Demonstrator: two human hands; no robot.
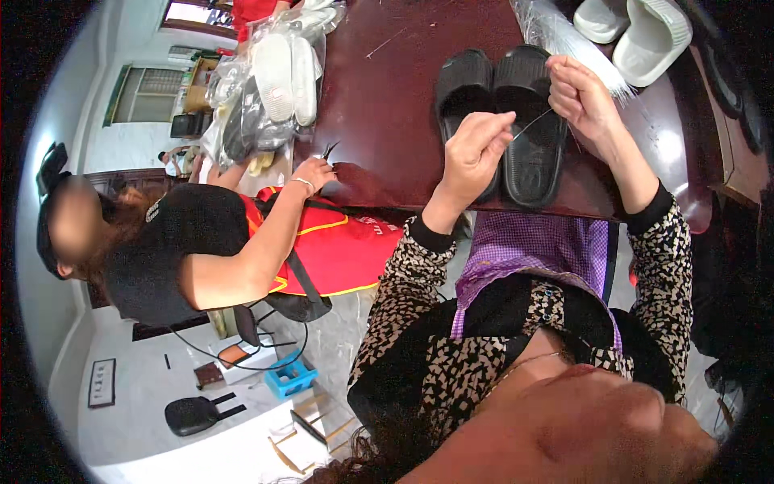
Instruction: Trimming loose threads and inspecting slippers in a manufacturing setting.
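A pair of black slide sandals lies side by side at the table's edge, the left slide (465, 85) partly behind my left hand, the right slide (532, 165) more exposed. Over them, my left hand (476, 155) pinches one end of a thin, pale plastic strand (532, 123). The other end is pinched by my right hand (582, 95), held higher near the right slide's toe strap. The strand runs slanted between both hands. Whether it passes through the slides cannot be seen. Just behind my right hand lies a bundle of similar white strands (556, 32).
White slides (655, 40) sit at the far right of the dark red table (387, 105). Bagged white and dark slides (278, 81) are heaped at the far left. Beside me on the left, a co-worker in a red apron (347, 250) holds small dark snips (329, 150).
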